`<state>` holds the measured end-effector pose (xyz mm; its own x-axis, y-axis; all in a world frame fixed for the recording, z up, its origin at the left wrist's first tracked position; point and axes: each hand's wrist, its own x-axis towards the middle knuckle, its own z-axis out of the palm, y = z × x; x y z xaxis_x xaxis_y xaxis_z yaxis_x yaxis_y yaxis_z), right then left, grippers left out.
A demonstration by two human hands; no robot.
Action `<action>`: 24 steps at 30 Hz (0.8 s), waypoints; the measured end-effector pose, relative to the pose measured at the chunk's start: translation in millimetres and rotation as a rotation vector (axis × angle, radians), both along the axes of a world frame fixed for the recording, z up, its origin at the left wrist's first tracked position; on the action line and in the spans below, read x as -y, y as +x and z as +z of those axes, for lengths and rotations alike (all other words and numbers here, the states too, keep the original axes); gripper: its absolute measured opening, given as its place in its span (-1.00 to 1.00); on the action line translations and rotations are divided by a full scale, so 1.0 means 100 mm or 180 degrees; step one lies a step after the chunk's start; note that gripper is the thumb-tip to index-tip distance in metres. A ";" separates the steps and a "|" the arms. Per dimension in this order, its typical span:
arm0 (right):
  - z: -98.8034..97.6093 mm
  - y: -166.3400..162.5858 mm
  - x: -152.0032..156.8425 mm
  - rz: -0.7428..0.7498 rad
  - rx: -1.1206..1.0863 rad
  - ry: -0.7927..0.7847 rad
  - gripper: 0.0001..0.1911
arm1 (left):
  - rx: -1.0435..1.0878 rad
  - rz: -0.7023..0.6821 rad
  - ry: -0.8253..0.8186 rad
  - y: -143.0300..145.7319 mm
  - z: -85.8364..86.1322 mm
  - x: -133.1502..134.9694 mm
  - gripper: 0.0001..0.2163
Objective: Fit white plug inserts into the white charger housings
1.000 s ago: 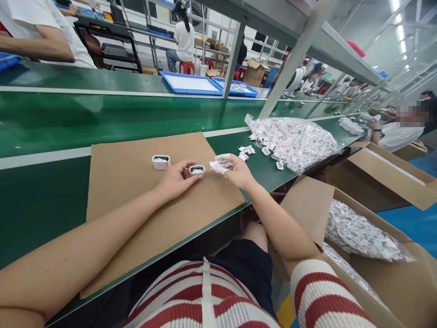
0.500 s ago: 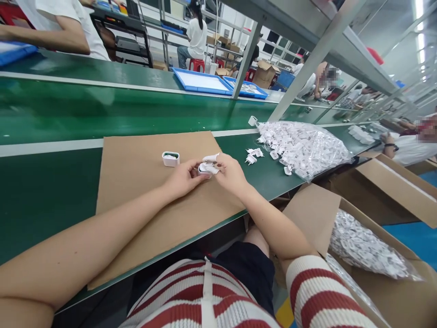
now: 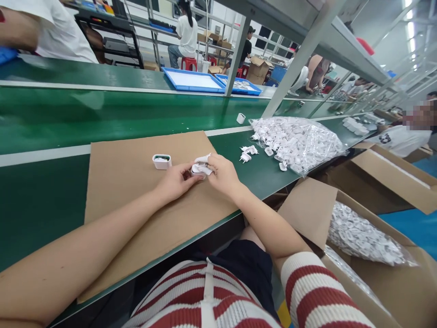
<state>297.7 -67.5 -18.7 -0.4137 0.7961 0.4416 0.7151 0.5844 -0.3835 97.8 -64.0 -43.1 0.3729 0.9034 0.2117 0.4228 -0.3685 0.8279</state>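
Observation:
My left hand (image 3: 175, 183) grips a small white plastic housing (image 3: 197, 172) above the cardboard sheet, fingers and thumb closed around its sides. My right hand (image 3: 223, 175), with white coverings on its fingertips, pinches at the top of the same housing. Whether a separate small part sits between those fingertips is hidden. To the left of my hands, another white oval housing (image 3: 162, 161) stands on the cardboard, open side up, with something dark green and white inside. Both hands work over the brown cardboard sheet (image 3: 136, 205).
Several white plug pieces (image 3: 246, 153) lie right of the cardboard, beside a clear bag of white plugs (image 3: 300, 141). A single white housing (image 3: 241, 118) sits on the green belt (image 3: 136, 109). Blue trays (image 3: 194, 81) stand beyond. An open carton (image 3: 307, 214) is at my right.
My view has shifted slightly, moving the scene left. Both hands keep their hold on the housing. The lone housing on the belt now stands farther left of the bag.

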 end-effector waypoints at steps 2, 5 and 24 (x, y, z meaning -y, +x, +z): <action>-0.01 0.02 -0.01 0.0044 -0.0089 0.0021 -0.55 | 0.0008 -0.0011 0.0002 0.00 -0.01 0.00 -0.63; -0.03 0.03 -0.02 0.0091 -0.0134 0.0020 -0.57 | 0.0012 0.0009 0.0026 0.00 -0.02 -0.01 -0.61; -0.18 -0.04 0.10 -0.0069 -0.0605 0.0051 -0.66 | -0.0903 0.0028 0.0366 0.02 0.06 0.15 -0.76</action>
